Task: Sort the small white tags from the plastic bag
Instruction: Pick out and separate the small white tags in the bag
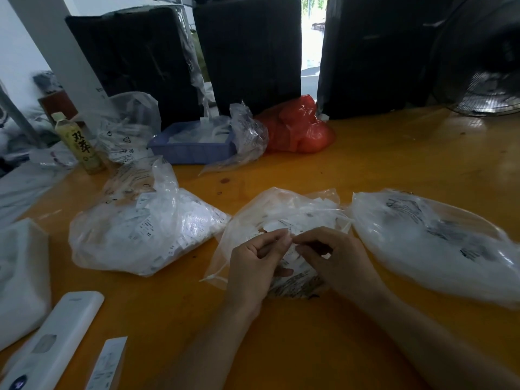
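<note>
A clear plastic bag (281, 209) full of small white tags lies open in the middle of the orange table. Both my hands are over its near half. My left hand (254, 263) has its fingers curled and pinches a small white tag (277, 226) at the fingertips. My right hand (334, 257) meets it fingertip to fingertip and pinches the tags there too. A second bag of tags (146, 232) lies to the left, and a third clear bag (433, 240) lies to the right.
A blue tray (191, 150) with white pieces, a red bag (298, 130) and a green bottle (78, 142) stand further back. A white remote-like device (56, 339) and a white box (19, 277) lie at the near left. Dark boxes and a fan (484, 66) line the far edge.
</note>
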`<state>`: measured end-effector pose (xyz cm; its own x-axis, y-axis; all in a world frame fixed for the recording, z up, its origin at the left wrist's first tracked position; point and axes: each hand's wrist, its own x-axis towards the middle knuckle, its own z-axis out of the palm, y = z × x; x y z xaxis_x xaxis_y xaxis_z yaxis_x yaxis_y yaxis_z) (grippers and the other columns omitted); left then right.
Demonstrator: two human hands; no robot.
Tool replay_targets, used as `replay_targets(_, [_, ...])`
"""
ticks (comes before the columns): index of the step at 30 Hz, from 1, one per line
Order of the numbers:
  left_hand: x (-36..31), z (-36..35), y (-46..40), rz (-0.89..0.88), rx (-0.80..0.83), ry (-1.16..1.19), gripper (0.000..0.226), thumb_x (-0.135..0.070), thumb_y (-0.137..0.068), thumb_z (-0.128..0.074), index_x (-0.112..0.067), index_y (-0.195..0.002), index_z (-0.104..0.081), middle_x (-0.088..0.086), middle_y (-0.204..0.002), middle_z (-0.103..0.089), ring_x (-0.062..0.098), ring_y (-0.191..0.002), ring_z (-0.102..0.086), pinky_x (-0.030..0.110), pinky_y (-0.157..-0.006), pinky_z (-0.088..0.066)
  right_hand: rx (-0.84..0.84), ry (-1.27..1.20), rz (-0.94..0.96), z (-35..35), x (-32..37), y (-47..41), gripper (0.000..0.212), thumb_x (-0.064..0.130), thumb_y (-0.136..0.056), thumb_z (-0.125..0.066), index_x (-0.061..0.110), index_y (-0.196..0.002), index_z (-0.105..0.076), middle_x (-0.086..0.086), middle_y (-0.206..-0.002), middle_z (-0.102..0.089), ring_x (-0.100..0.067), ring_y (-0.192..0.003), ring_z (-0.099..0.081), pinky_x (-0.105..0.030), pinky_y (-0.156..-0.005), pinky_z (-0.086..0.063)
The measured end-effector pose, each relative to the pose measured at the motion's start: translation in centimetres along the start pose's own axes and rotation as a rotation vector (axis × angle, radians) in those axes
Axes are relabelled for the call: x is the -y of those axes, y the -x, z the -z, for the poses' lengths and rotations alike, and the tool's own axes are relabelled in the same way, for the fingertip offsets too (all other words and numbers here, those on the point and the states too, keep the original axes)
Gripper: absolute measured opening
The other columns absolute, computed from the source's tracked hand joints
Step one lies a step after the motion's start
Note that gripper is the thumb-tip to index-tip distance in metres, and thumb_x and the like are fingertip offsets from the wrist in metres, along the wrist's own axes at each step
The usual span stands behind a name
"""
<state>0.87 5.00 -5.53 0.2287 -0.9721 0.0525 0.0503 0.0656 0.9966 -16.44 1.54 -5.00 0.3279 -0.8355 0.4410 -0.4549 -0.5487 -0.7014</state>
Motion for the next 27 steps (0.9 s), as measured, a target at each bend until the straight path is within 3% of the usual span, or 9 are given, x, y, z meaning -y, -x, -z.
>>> replay_targets(3, [0.1,0.1,-0.2,-0.013,0.045,-0.002,0.025,-0.045,-0.082,-0.083,-0.041,-0.106,-0.079,-0.010,-0.101,-0.082,0.011,-0.093,-0.079,0.024,-0.069,-0.063,-0.113,-0.060,-0.062,0.3,0.0,-0.2,0.017,0.015,-0.093,-0.073,0.025,-0.106,-0.075,0.026,-0.094,-0.068,0.007,-0.092,-0.064,-0.006,-0.077,-0.049])
replay_targets(5, [0.3,0.2,-0.4,-0.037,0.024,-0.043,0.020,-0.034,-0.089,-0.084,-0.039,-0.107,-0.078,-0.008,-0.099,-0.082,0.011,-0.092,-0.079,0.021,-0.070,-0.061,-0.160,-0.113,-0.113,0.7,-0.1,-0.3,0.014,0.018,-0.093,-0.073,0.028,-0.103,-0.074,0.025,-0.090,-0.070,0.005,-0.089,-0.066,-0.008,-0.076,-0.051])
replay_targets(10, [0.5,0.5,-0.5,-0.110,0.010,-0.122,0.021,-0.031,-0.091,-0.083,-0.049,-0.102,-0.078,-0.008,-0.092,-0.082,0.007,-0.088,-0.078,0.015,-0.075,-0.057,-0.050,-0.137,-0.116,0.8,0.2,-0.2,0.018,0.018,-0.093,-0.072,0.035,-0.096,-0.069,0.028,-0.095,-0.068,0.000,-0.086,-0.066,-0.010,-0.073,-0.051])
replay_targets(14, [-0.3,0.9,-0.6,-0.161,-0.031,-0.159,0.023,-0.023,-0.091,-0.083,-0.044,-0.101,-0.079,-0.002,-0.088,-0.081,0.012,-0.088,-0.079,0.020,-0.075,-0.061,-0.137,-0.140,-0.132,1.3,0.3,-0.3,0.016,0.018,-0.093,-0.073,0.033,-0.097,-0.069,0.021,-0.091,-0.069,0.000,-0.087,-0.065,-0.008,-0.072,-0.049])
replay_targets(17, [-2.2,2.1,-0.9,-0.270,-0.143,-0.311,0.032,-0.025,-0.092,-0.081,-0.053,-0.104,-0.072,-0.012,-0.091,-0.080,0.001,-0.087,-0.077,0.019,-0.069,-0.062,-0.208,-0.004,-0.132,2.5,0.1,-0.8,0.011,0.017,-0.094,-0.071,0.025,-0.101,-0.069,0.020,-0.090,-0.066,-0.002,-0.081,-0.065,-0.011,-0.070,-0.052])
replay_targets(20, [-5.2,5.5,-1.9,-0.466,-0.458,-0.429,0.037,-0.019,-0.096,-0.076,-0.050,-0.114,-0.069,-0.021,-0.102,-0.072,-0.012,-0.085,-0.071,0.011,-0.061,-0.057,-0.285,0.338,-0.165,5.2,-0.9,-1.5,0.011,0.016,-0.098,-0.063,0.016,-0.109,-0.066,0.006,-0.096,-0.064,-0.011,-0.082,-0.060,-0.029,-0.077,-0.054])
replay_targets(23, [-7.8,11.2,-3.4,-0.541,-0.777,-0.660,0.030,-0.018,-0.099,-0.069,-0.027,-0.128,-0.069,-0.006,-0.119,-0.072,0.001,-0.090,-0.071,0.019,-0.072,-0.059,-0.172,0.734,-0.365,8.3,-3.0,-1.7,0.018,0.003,-0.097,-0.055,0.008,-0.110,-0.067,-0.011,-0.105,-0.066,-0.022,-0.084,-0.058,-0.035,-0.071,-0.048])
replay_targets(25, [-8.0,14.7,-4.4,-0.429,-0.837,-0.872,0.028,-0.012,-0.099,-0.068,-0.016,-0.126,-0.073,0.008,-0.123,-0.076,0.025,-0.099,-0.073,0.034,-0.081,-0.057,0.033,0.891,-0.526,9.1,-3.8,-1.5,0.028,-0.005,-0.093,-0.052,0.007,-0.112,-0.068,-0.017,-0.114,-0.064,-0.030,-0.088,-0.063,-0.035,-0.067,-0.047])
replay_targets(27, [-7.1,16.5,-5.0,-0.262,-0.804,-1.055,0.029,-0.006,-0.097,-0.069,-0.009,-0.125,-0.075,0.018,-0.122,-0.076,0.038,-0.107,-0.072,0.046,-0.088,-0.056,0.187,0.964,-0.601,9.1,-3.6,-1.4,0.023,-0.003,-0.092,-0.050,0.014,-0.096,-0.065,-0.017,-0.124,-0.058,-0.036,-0.098,-0.064,-0.037,-0.069,-0.045])
